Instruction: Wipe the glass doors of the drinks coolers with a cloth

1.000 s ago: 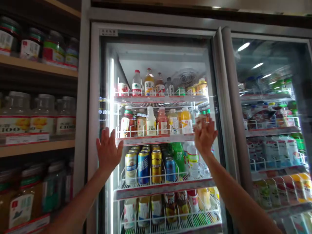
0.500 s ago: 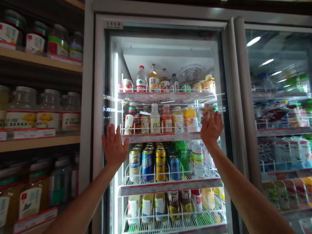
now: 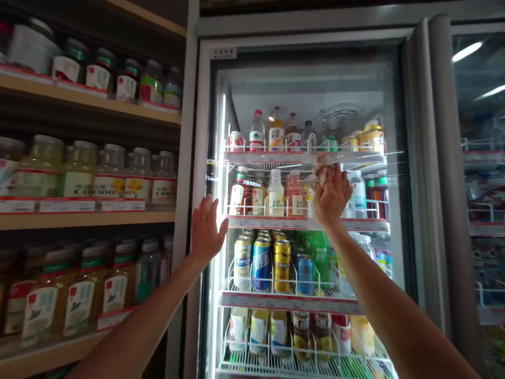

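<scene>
I face a drinks fridge with a glass door (image 3: 307,89). My left hand (image 3: 207,229) lies flat and open against the glass near the door's left edge, fingers pointing up. My right hand (image 3: 330,193) is raised against the middle of the glass, fingers closed round a crumpled pale cloth (image 3: 321,167) pressed to the pane. Behind the glass, bottles (image 3: 275,196) stand on the upper shelves and cans (image 3: 261,263) on the shelf below.
Wooden shelves (image 3: 87,218) on the left carry rows of jars and bottles (image 3: 79,171). A second glass-door fridge (image 3: 479,173) stands to the right, past a grey door post (image 3: 434,158).
The view has swung left, so the fridge now sits further right. My right hand with the cloth has slid left and slightly up across the glass. My left hand stays flat on the door.
</scene>
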`<action>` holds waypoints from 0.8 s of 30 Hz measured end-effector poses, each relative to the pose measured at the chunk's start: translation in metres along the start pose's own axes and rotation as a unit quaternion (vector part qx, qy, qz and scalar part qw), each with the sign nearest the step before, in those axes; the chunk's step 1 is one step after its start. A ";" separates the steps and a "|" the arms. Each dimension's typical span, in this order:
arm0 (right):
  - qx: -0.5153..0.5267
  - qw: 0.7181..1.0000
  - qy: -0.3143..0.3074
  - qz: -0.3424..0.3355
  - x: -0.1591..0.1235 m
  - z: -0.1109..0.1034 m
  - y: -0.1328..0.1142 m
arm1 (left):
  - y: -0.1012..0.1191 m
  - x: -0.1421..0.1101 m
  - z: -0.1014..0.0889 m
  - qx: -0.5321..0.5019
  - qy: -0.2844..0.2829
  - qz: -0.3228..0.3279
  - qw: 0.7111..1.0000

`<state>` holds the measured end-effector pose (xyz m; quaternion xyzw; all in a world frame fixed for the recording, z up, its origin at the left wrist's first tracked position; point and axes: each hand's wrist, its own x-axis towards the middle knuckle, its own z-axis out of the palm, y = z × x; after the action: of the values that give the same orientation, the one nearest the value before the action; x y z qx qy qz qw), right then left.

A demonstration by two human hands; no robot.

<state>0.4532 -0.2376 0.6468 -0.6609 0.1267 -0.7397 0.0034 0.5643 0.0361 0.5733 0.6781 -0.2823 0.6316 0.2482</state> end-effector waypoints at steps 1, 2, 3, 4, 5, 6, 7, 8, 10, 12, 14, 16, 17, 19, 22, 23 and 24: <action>0.008 1.000 0.004 0.009 0.006 0.004 -0.008 | -0.006 0.002 -0.004 -0.001 0.011 -0.007 1.000; 0.020 1.000 -0.008 -0.015 0.006 0.008 -0.024 | -0.012 0.005 -0.007 -0.003 0.023 -0.018 1.000; 0.034 0.997 -0.034 -0.066 0.001 0.012 -0.046 | -0.018 0.007 -0.008 -0.008 0.036 -0.029 0.999; 0.049 0.987 -0.070 -0.134 -0.010 0.017 -0.071 | -0.022 0.009 -0.009 -0.015 0.046 -0.036 0.998; 0.064 0.974 -0.104 -0.192 -0.023 0.021 -0.097 | -0.025 0.012 -0.010 -0.025 0.056 -0.038 0.997; 0.076 0.960 -0.131 -0.235 -0.037 0.024 -0.121 | -0.028 0.014 -0.010 -0.035 0.064 -0.037 0.997; 0.087 0.945 -0.153 -0.276 -0.047 0.028 -0.140 | -0.030 0.015 -0.010 -0.044 0.071 -0.032 0.996; 0.097 0.929 -0.171 -0.314 -0.053 0.031 -0.153 | -0.031 0.017 -0.011 -0.052 0.078 -0.026 0.995; 0.108 0.913 -0.187 -0.347 -0.049 0.035 -0.163 | -0.034 0.020 -0.013 -0.065 0.087 -0.010 0.994; 0.108 0.940 -0.161 -0.282 -0.028 0.039 -0.159 | -0.038 0.024 -0.017 -0.075 0.095 0.004 0.993; 0.105 0.974 -0.111 -0.168 -0.008 0.042 -0.158 | -0.041 0.027 -0.021 -0.089 0.103 0.014 0.991; 0.109 0.979 -0.098 -0.140 -0.005 0.045 -0.168 | -0.044 0.031 -0.023 -0.106 0.107 0.019 0.988; 0.113 0.972 -0.112 -0.173 -0.011 0.046 -0.178 | -0.044 0.032 -0.024 -0.116 0.108 0.022 0.987; 0.115 0.940 -0.153 -0.281 -0.032 0.048 -0.197 | -0.043 0.036 -0.023 -0.134 0.111 0.027 0.984; 0.092 0.898 -0.181 -0.390 -0.053 0.046 -0.203 | -0.040 0.043 -0.022 -0.148 0.119 0.030 0.981; 0.080 0.898 -0.179 -0.393 -0.051 0.044 -0.194 | -0.038 0.045 -0.022 -0.147 0.122 0.033 0.981; 0.068 0.908 -0.172 -0.377 -0.044 0.041 -0.178 | -0.036 0.048 -0.022 -0.144 0.122 0.040 0.981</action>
<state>0.5275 -0.0647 0.6415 -0.7747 -0.1847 -0.5674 -0.2091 0.5758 0.0739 0.6232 0.5417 -0.3647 0.6715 0.3503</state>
